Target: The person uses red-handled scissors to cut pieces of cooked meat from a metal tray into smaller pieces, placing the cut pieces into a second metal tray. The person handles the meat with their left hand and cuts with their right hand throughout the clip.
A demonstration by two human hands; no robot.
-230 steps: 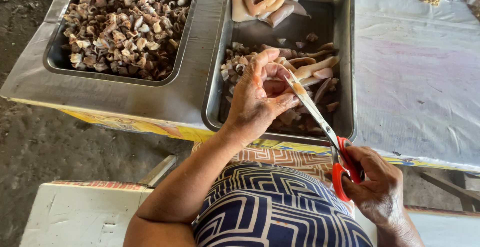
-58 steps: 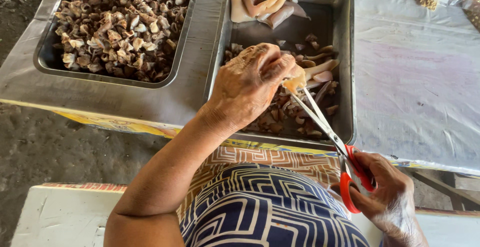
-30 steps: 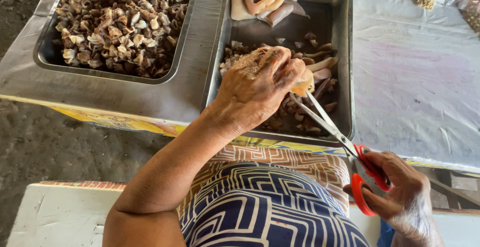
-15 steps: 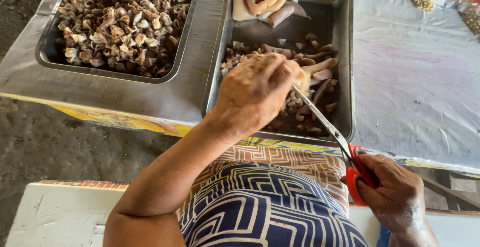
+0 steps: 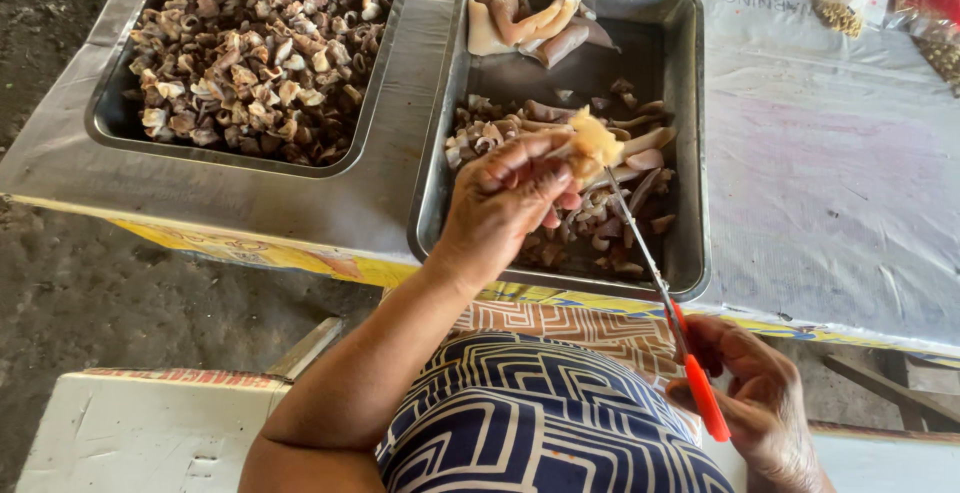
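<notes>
A: What's different over the metal tray (image 5: 690,133)?
B: The scissors (image 5: 655,283) have closed since half a second ago; a cut looks finished.
A: And the hands?
B: Left hand (image 5: 500,198) pinches the pale meat piece (image 5: 594,141) above the tray. Right hand (image 5: 755,398) is clenched round the red handles.
</notes>
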